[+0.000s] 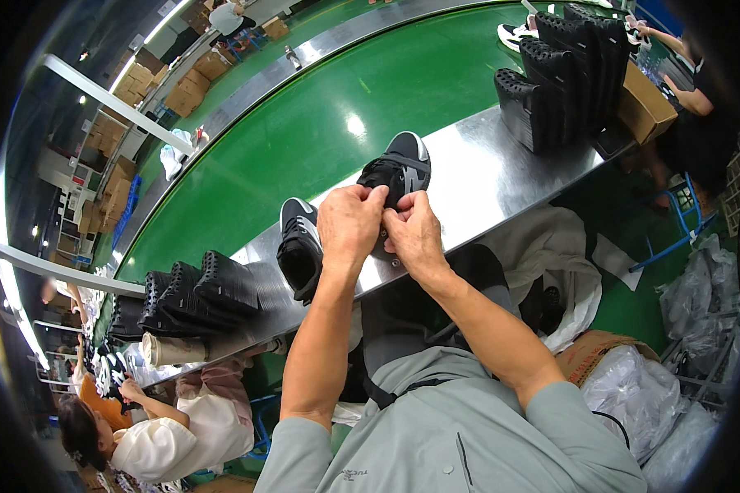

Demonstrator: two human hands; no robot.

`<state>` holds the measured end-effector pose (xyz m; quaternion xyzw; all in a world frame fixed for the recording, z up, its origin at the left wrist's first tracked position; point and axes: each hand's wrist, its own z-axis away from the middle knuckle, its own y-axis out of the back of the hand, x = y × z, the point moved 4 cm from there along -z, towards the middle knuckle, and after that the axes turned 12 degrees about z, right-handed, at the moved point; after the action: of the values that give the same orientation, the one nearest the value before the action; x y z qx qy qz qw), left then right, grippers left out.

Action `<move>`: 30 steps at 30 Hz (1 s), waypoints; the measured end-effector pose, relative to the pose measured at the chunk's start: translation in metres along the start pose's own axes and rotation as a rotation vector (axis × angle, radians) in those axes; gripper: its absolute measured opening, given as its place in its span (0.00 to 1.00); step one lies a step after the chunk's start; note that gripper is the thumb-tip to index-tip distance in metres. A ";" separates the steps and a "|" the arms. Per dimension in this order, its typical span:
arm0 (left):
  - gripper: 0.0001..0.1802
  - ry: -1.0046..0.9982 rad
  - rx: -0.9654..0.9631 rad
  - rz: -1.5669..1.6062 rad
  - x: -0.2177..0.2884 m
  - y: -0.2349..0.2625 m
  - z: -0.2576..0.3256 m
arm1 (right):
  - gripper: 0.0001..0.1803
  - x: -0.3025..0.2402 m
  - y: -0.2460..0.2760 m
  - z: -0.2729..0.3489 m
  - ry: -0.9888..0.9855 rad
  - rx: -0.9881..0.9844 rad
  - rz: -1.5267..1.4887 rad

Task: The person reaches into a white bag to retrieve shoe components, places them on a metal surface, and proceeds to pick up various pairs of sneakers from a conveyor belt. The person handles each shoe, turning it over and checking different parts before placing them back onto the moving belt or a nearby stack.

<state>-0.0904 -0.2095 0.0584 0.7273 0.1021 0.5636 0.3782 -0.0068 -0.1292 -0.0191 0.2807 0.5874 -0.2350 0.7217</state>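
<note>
Shoe [409, 156] is set toe-away on steel bench [485, 168], prob. so its near end is easily reached, w/ L hand [349, 226] & R hand [417, 234] pinched thumb-to-finger there, anything clamped btwn can't be told, & 2nd shoe [298, 246] parked just left.

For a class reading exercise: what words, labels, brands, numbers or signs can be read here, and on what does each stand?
Grey-green shirt: small dark lettering; wording withheld.
Open brown carton: reddish print, partly covered; wording withheld.
Handled shoe: none I can read.
Background cartons: any print is too small to read.
</note>
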 end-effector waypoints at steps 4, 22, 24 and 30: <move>0.16 -0.025 0.134 0.362 -0.019 -0.013 -0.003 | 0.20 0.005 -0.001 -0.003 0.008 0.025 0.039; 0.22 -0.185 0.106 -0.038 -0.004 -0.013 -0.001 | 0.14 -0.017 0.065 -0.058 -0.076 -0.174 -0.493; 0.23 -0.163 0.114 -0.045 0.001 -0.013 0.003 | 0.10 -0.014 0.062 -0.064 -0.054 -0.303 -0.499; 0.23 -0.396 0.180 -0.029 -0.008 -0.012 0.009 | 0.09 0.012 0.057 -0.061 -0.134 -0.335 -0.555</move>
<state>-0.0818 -0.2102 0.0438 0.8532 0.0862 0.3926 0.3324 -0.0097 -0.0464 -0.0326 -0.0286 0.6231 -0.3408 0.7034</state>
